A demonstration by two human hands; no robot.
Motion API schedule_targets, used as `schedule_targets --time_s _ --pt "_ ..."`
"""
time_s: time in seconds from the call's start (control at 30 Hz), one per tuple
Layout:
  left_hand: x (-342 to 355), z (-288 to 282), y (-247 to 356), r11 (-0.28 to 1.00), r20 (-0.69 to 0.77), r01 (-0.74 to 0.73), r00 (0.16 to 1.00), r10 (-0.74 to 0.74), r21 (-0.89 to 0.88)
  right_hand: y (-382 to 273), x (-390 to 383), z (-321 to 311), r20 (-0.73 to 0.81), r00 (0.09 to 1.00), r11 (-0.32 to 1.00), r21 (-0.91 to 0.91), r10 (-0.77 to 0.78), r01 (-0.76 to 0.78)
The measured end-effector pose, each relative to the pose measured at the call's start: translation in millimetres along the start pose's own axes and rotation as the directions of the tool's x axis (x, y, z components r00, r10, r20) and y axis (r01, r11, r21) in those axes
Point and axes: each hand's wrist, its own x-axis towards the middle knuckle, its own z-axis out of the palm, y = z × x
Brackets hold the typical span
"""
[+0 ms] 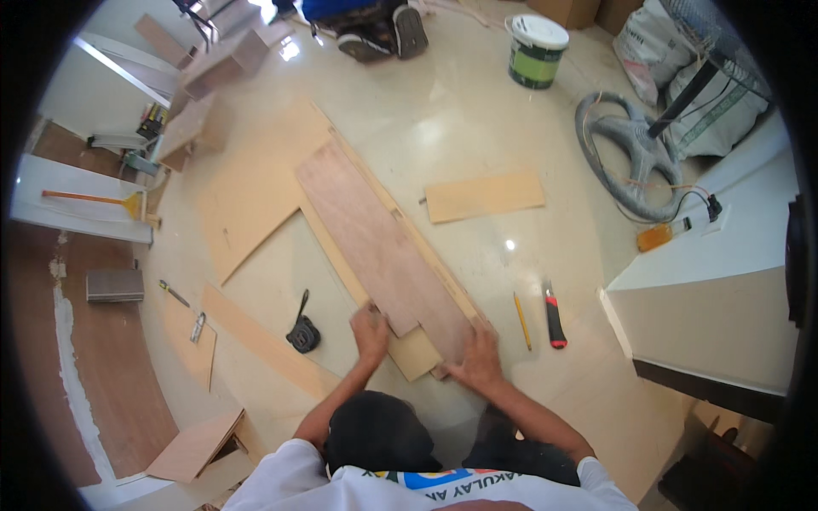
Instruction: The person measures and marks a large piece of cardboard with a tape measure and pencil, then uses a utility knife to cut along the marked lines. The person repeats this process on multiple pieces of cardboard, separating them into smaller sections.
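In front of me a long reddish-brown plywood strip (366, 230) lies slantwise over a paler board (412, 354). The strip's near end is stepped, so part of the paler board shows there. My left hand (370, 334) is closed at the strip's left edge, close to the step. At the near right corner my right hand (477, 359) grips the strip's narrower end, fingers along the right edge and thumb toward the near end. Right of the boards lie a yellow pencil (522, 321) and a red and black utility knife (554, 317). To the left sits a black tape measure (303, 333).
A large pale panel (256, 192) spreads to the far left, and a small rectangular board (486, 197) lies to the right. Farther off are a lidded bucket (537, 51), a fan base (630, 153) with cords, and a kneeling person (366, 25). A wall corner (618, 324) juts in at right.
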Motion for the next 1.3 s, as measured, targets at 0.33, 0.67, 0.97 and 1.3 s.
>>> schedule_targets --time_s 0.33,0.67,0.97,1.3 --pt "9 2 -19 0.891 -0.088 0.4 0.9 -0.426 -0.216 -4 2 -11 0.132 0.988 0.996 -0.042 0.081 -0.076" --pt "30 -14 -12 0.379 0.481 0.605 0.793 -0.375 -0.7 21 2 -117 -0.007 0.994 0.745 0.662 0.11 -0.078" --pt "138 -196 77 0.694 -0.017 -0.004 1.0 -0.012 -0.72 118 -67 -139 -0.328 0.908 0.955 -0.052 0.261 -0.293" --pt "3 -174 171 0.582 0.256 0.288 0.957 -0.14 -0.76 176 -81 -99 -0.324 0.858 0.877 -0.139 0.398 -0.459"
